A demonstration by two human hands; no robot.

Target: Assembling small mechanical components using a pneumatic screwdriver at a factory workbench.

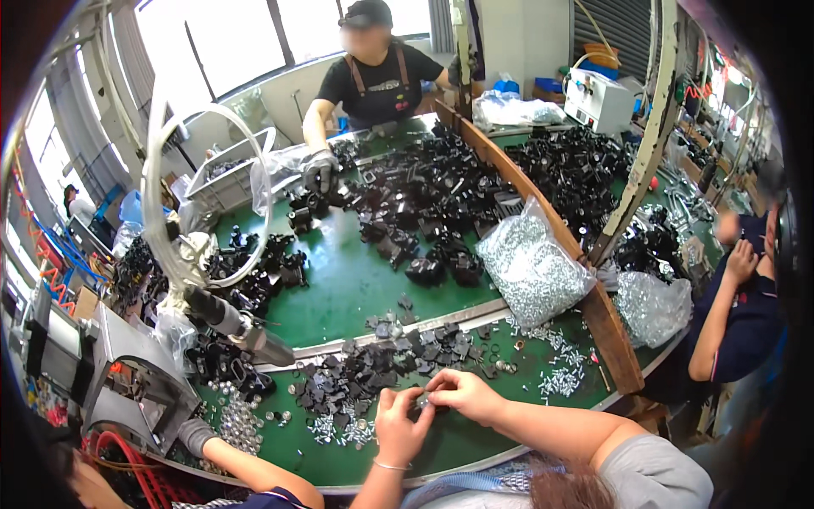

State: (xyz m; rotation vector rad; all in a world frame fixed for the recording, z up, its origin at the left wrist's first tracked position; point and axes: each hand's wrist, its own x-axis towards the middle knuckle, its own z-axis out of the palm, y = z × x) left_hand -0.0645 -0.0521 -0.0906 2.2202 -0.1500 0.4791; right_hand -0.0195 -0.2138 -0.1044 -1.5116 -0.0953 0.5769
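My left hand (401,431) and my right hand (465,397) meet above the near edge of the green table, fingertips pinched together. Something small sits between them, too covered by the fingers to make out. Just beyond my hands lies a heap of flat black plastic pieces (365,366). Small silver screws (337,431) are scattered to the left of my left hand. More loose silver screws (560,366) lie to the right, beyond my right forearm.
Black molded parts (432,191) pile up across the table. A clear bag of silver hardware (534,263) leans by a wooden divider (615,335). Clear round pieces (237,420) lie near a co-worker's gloved hand (197,435). A person (377,81) stands opposite. A hanging tool (237,327) points down at left.
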